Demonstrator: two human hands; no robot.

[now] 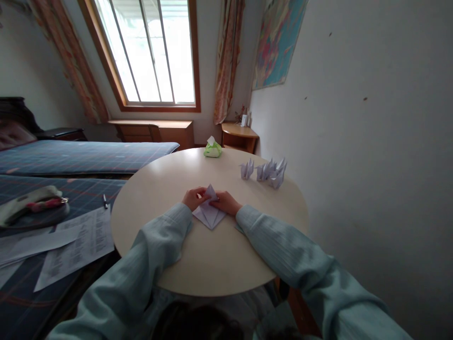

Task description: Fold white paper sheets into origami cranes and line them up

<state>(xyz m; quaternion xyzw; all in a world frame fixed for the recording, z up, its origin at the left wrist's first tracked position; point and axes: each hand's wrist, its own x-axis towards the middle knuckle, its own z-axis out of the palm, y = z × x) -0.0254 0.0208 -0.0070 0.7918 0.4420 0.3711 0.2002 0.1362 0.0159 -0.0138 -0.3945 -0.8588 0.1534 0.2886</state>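
Note:
A pale lilac sheet of origami paper (211,218), partly folded to a diamond shape, lies on the round cream table (215,264). Its near point faces me, and a narrow tip rises at the far end. My left hand (194,197) pinches the paper's left side near that tip. From the other side, my right hand (226,202) grips the right edge, fingers closed on it. The thumbs almost meet over the middle and cover part of the folds. Several folded paper cranes (276,174) of the same pale colour stand at the table's right rear.
A green tissue pack (213,149) sits at the table's far edge. To the left, a bed with a plaid cover (88,156) holds printed sheets (83,241), a pen (105,201) and a bag (35,206). A white wall (371,156) rises on the right.

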